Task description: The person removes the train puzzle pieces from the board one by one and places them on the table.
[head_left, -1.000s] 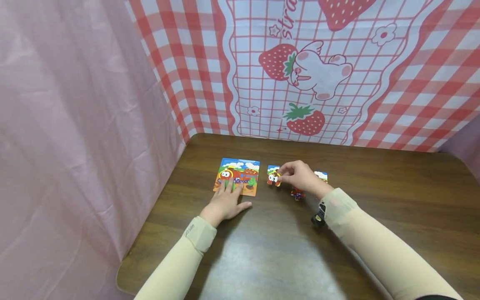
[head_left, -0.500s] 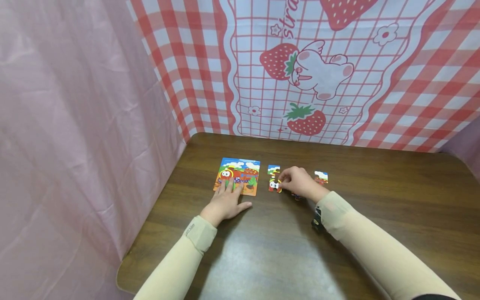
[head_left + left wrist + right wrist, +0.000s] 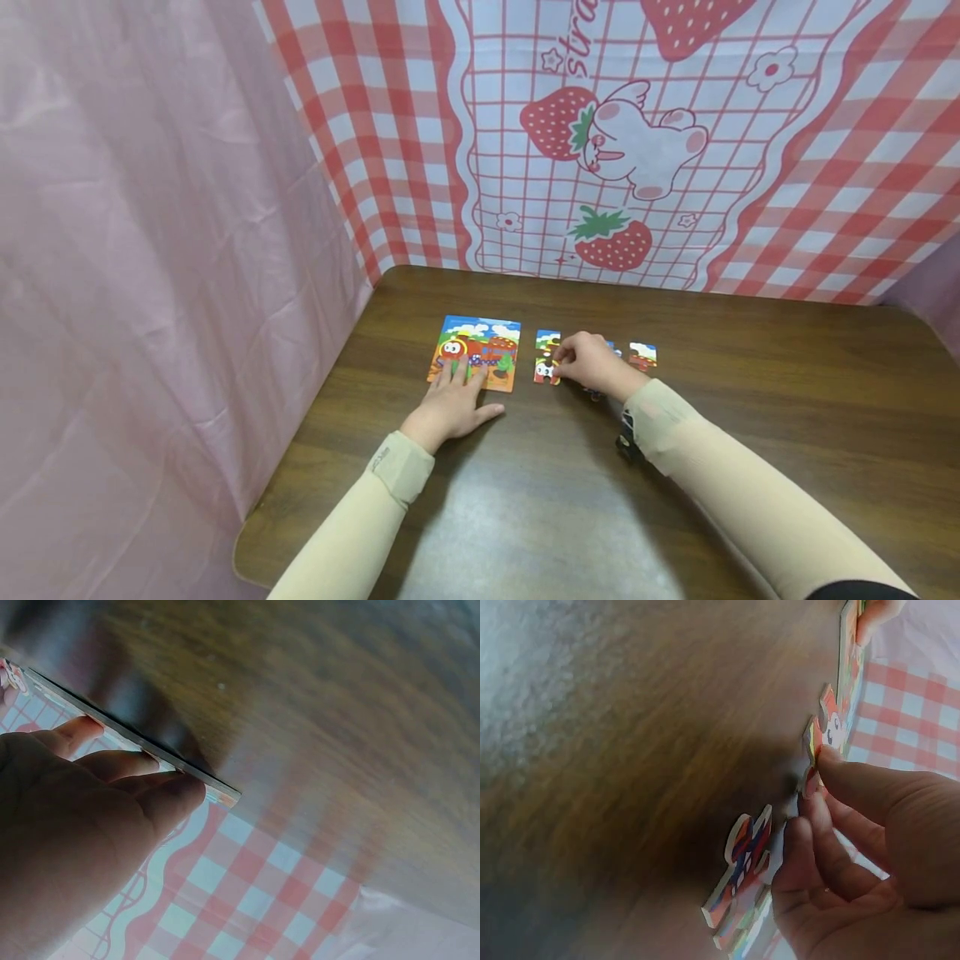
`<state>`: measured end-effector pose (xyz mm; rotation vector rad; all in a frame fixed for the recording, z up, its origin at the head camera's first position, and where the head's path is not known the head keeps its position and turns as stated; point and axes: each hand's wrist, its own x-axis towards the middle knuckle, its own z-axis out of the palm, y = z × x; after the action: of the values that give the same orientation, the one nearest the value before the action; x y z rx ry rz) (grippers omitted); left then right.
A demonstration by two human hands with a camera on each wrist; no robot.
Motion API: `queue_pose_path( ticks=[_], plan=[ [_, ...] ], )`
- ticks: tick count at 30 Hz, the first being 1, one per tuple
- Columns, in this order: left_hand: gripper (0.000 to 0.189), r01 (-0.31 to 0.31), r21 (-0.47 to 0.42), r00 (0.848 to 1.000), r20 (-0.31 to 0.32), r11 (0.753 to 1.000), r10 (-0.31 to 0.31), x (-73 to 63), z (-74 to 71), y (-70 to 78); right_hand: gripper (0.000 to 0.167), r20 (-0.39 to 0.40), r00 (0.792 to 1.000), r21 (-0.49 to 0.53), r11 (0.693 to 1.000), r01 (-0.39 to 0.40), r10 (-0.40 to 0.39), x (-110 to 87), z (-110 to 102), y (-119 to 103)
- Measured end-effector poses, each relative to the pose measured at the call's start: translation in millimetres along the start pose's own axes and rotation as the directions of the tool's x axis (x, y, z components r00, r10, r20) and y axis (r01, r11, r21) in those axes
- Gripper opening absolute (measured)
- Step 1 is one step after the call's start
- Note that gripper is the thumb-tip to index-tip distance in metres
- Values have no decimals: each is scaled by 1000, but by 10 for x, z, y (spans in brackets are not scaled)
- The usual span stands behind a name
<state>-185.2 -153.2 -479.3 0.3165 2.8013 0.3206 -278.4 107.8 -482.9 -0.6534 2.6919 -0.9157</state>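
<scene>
My left hand [image 3: 447, 411] rests its outstretched fingers on the lower part of a square picture board [image 3: 487, 337] showing a red train with a face. In the left wrist view the fingertips lie on the board's top beside its thin edge [image 3: 127, 735]. My right hand [image 3: 596, 364] pinches a jigsaw piece with big white eyes [image 3: 543, 372] between thumb and fingertips. That piece sits directly below a jigsaw piece with sky and green [image 3: 547, 339], edge to edge with it. In the right wrist view, a red and purple jigsaw piece [image 3: 742, 862] lies under the curled fingers.
A jigsaw piece with a white cloud [image 3: 642, 353] lies on the wooden table [image 3: 555, 492], right of my right hand. Another piece with blue [image 3: 614, 347] is mostly hidden behind that hand. A checked strawberry cloth [image 3: 585, 167] hangs along the back, and a pink curtain [image 3: 150, 292] on the left.
My right hand has brought the eyed jigsaw piece down toward me, then slightly left, from overlapping the sky piece to just below it. The left hand stays on the board.
</scene>
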Motion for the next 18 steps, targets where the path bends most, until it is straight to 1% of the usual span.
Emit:
queue_pose_path(
  ticks=[6, 12, 18],
  plan=[
    [81, 5, 5, 1000, 4, 1000, -5, 3, -2, 3, 12, 2, 1000, -45, 999, 26, -26, -10, 0, -16],
    [81, 6, 6, 1000, 5, 1000, -6, 18, 6, -1, 11, 7, 1000, -40, 999, 23, -22, -16, 15, 5],
    [81, 7, 5, 1000, 9, 1000, -7, 20, 12, -9, 11, 3, 1000, -59, 998, 30, -30, -18, 11, -20]
  ],
)
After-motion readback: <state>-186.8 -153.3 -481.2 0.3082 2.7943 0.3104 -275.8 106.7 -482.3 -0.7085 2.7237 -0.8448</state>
